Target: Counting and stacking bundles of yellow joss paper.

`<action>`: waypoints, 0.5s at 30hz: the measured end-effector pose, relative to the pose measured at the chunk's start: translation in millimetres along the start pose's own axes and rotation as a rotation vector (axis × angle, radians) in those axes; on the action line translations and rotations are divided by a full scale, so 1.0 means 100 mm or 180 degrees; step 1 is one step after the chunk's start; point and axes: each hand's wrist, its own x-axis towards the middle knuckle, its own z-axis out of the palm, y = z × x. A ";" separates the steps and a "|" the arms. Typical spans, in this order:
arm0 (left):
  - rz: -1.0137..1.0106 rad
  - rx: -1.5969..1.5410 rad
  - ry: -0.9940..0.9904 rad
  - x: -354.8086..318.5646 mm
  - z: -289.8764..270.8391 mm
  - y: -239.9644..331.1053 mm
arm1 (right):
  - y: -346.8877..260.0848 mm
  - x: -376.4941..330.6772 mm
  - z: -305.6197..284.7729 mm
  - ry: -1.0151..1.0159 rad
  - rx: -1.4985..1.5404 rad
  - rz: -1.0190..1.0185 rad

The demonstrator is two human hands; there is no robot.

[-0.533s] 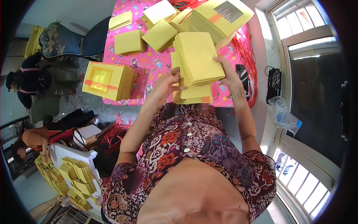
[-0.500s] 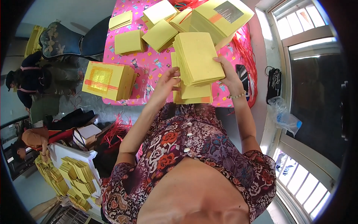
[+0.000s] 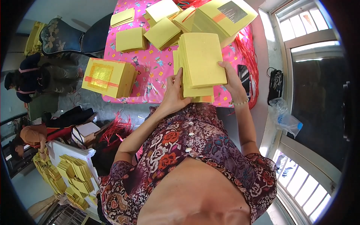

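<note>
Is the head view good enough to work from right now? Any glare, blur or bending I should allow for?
Head view: sharp at the centre, with the yellow paper stack and both hands, left hand and right hand, evenly lit; the window at right is blown out white; fisheye bends its frame, and the corners are black.

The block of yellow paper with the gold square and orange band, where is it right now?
In the head view, the banded yellow block sits on the person's left, at the near left corner of the pink tablecloth, apart from both hands and nearest the left hand.
</note>
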 end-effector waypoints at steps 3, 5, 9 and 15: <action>0.0033 0.0182 0.0042 0.01 0.00 0.00 | 0.02 -0.17 0.01 0.0033 -0.0072 -0.0025; 0.0039 0.0068 0.0068 0.01 -0.01 0.03 | 0.06 -0.25 -0.01 0.0083 -0.0133 0.0019; -0.0074 -0.0111 0.0061 0.03 0.02 -0.02 | 0.19 -0.30 -0.01 0.0103 -0.0191 -0.0044; 0.0070 -0.0103 0.0091 0.05 0.01 -0.05 | 0.25 -0.32 0.07 0.0242 -0.0545 -0.0088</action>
